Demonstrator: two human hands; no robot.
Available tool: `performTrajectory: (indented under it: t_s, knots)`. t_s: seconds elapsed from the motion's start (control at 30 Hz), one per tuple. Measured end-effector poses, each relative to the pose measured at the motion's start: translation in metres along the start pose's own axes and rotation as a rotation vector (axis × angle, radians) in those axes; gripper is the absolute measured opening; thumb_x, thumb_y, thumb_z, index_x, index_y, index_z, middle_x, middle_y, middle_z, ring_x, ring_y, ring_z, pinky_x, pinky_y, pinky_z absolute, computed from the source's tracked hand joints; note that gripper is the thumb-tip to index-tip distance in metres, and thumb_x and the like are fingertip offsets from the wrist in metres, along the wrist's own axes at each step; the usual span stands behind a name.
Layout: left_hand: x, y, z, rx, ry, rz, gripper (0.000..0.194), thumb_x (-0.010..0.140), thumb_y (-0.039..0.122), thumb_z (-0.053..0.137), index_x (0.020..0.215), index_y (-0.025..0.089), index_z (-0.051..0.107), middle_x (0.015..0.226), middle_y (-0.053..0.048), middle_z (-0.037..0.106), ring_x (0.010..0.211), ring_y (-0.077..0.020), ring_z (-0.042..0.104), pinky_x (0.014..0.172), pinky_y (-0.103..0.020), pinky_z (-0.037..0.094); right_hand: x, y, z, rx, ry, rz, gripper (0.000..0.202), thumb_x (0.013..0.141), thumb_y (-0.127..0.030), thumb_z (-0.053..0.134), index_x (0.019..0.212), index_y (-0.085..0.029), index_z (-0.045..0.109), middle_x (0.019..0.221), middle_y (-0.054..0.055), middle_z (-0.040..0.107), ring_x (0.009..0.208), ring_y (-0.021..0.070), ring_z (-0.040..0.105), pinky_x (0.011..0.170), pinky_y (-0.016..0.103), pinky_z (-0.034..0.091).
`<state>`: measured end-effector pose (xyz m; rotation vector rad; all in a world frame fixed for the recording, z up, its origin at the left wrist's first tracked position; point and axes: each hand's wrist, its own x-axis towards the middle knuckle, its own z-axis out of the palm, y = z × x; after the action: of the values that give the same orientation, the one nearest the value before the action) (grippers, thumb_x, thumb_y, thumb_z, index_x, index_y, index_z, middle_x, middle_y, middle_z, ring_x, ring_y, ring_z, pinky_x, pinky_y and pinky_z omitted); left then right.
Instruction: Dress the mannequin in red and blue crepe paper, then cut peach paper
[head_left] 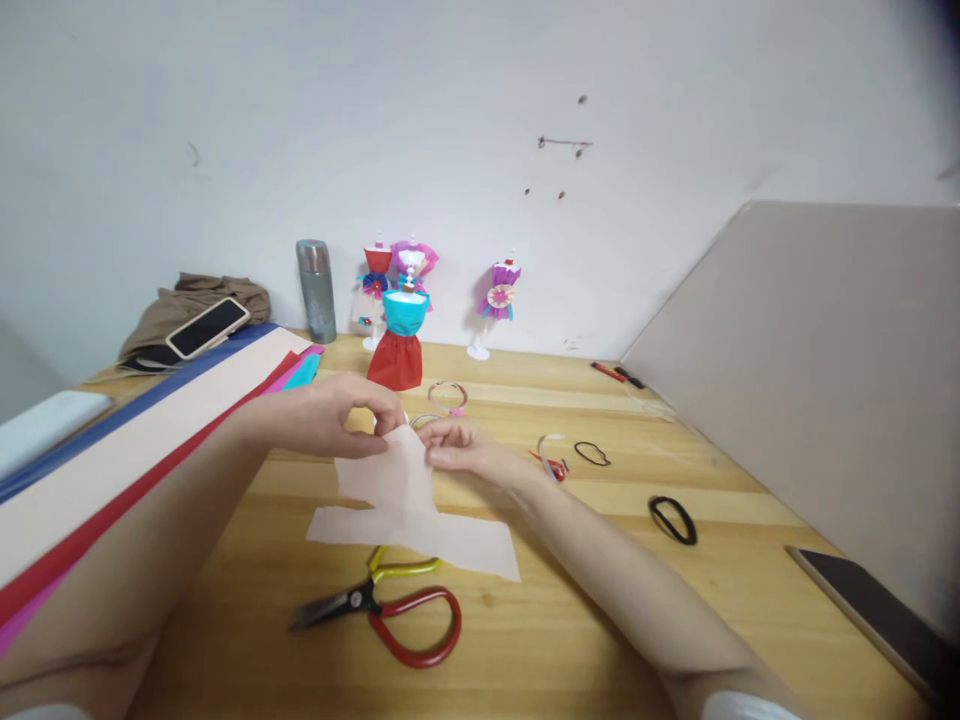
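My left hand (341, 415) pinches the top edge of a pale pink paper piece (390, 470) at the middle of the table. Right beside it, the fingers of my right hand (457, 445) are closed on the same piece's upper right edge. Below the raised piece lies a wide pale pink strip (465, 542); whether the two are joined is unclear. Scissors (360, 598) with one red and one yellow handle rest in front of the strip, blades pointing left. A small stand with a turquoise top and red skirt (401, 335) is behind my hands.
Long coloured paper sheets (172, 410) cover the left side, beside a phone (208, 328) on brown cloth. A grey bottle (316, 290) and dressed stands (501, 290) line the wall. Black bands (673, 520), red scraps (555, 468) and another phone (862, 610) lie right.
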<state>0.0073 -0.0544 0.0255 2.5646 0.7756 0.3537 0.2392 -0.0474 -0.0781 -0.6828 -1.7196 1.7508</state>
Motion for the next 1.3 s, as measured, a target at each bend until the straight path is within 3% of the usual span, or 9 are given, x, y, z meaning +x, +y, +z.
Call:
performTrajectory:
  t_s: [0.17,0.27,0.33,0.47,0.6,0.73,0.93,1.17,1.3]
  knots:
    - [-0.004,-0.024,-0.006,-0.224,-0.065,-0.094,0.012,0.077,0.028,0.060,0.077,0.019,0.053,0.078,0.001,0.059,0.075,-0.0136,0.058,0.068,-0.023,0.045,0.001,-0.004,-0.014,-0.090,0.004,0.054,0.044,0.059,-0.052,0.086,0.071,-0.015,0.065,0.064,-0.002,0.059,0.058,0.0095,0.051,0.057,0.022,0.038]
    - [-0.004,-0.044,-0.007,-0.336,-0.072,-0.206,0.035,0.076,0.034,0.063,0.108,0.020,0.059,0.084,0.000,0.061,0.077,-0.0148,0.059,0.067,-0.023,0.045,-0.001,-0.015,-0.020,-0.151,0.073,0.040,0.037,0.066,-0.047,0.082,0.070,-0.016,0.063,0.062,-0.003,0.057,0.056,0.0094,0.048,0.055,0.023,0.035]
    - [-0.005,-0.055,-0.010,-0.268,-0.080,-0.270,0.043,0.075,0.036,0.064,0.115,0.019,0.061,0.086,0.000,0.062,0.078,-0.0151,0.059,0.067,-0.023,0.044,-0.003,-0.024,-0.022,-0.282,0.164,0.013,0.030,0.069,-0.041,0.078,0.068,-0.016,0.062,0.063,-0.003,0.055,0.058,0.0105,0.048,0.056,0.024,0.035]
    - [-0.010,-0.070,-0.019,-0.049,-0.082,-0.357,0.029,0.074,0.036,0.063,0.094,0.016,0.070,0.083,-0.001,0.065,0.076,-0.0155,0.056,0.066,-0.022,0.040,-0.005,-0.041,-0.023,-0.558,0.322,-0.059,0.020,0.070,-0.034,0.070,0.065,-0.016,0.060,0.069,0.000,0.056,0.065,0.0132,0.049,0.060,0.026,0.037]
    - [-0.019,-0.072,-0.034,-0.023,0.004,-0.355,0.025,0.077,0.039,0.060,0.077,0.015,0.067,0.074,-0.001,0.063,0.071,-0.0151,0.055,0.062,-0.022,0.038,-0.002,-0.054,-0.030,-0.600,0.405,-0.079,0.020,0.070,-0.037,0.067,0.071,-0.017,0.064,0.071,0.001,0.059,0.067,0.0146,0.051,0.064,0.027,0.038]
    - [-0.020,-0.071,-0.049,-0.094,0.134,-0.334,0.026,0.074,0.041,0.063,0.076,0.015,0.066,0.073,0.001,0.061,0.069,-0.0142,0.054,0.062,-0.022,0.038,0.004,-0.066,-0.043,-0.543,0.453,-0.123,0.024,0.067,-0.039,0.070,0.074,-0.016,0.066,0.070,0.000,0.059,0.065,0.0143,0.051,0.062,0.026,0.037]
    - [-0.005,-0.079,-0.064,-0.152,0.266,-0.321,0.020,0.069,0.034,0.065,0.072,0.015,0.064,0.068,0.002,0.058,0.066,-0.0122,0.051,0.061,-0.021,0.037,0.018,-0.074,-0.056,-0.461,0.529,-0.186,0.025,0.062,-0.037,0.072,0.073,-0.015,0.067,0.063,-0.002,0.058,0.060,0.0123,0.049,0.059,0.025,0.036]
    - [-0.001,-0.091,-0.065,-0.226,0.229,-0.308,0.015,0.068,0.030,0.065,0.071,0.015,0.065,0.065,0.002,0.056,0.061,-0.0111,0.048,0.056,-0.021,0.035,0.027,-0.069,-0.060,-0.430,0.531,-0.139,0.024,0.060,-0.035,0.074,0.070,-0.015,0.067,0.061,-0.002,0.057,0.057,0.0116,0.048,0.056,0.024,0.034]
    - [0.000,-0.094,-0.065,-0.250,0.264,-0.300,0.017,0.068,0.032,0.067,0.072,0.016,0.065,0.064,0.002,0.056,0.059,-0.0110,0.047,0.055,-0.021,0.034,0.029,-0.067,-0.064,-0.398,0.580,-0.177,0.026,0.059,-0.034,0.075,0.076,-0.015,0.070,0.065,-0.001,0.061,0.060,0.0122,0.051,0.058,0.025,0.036]
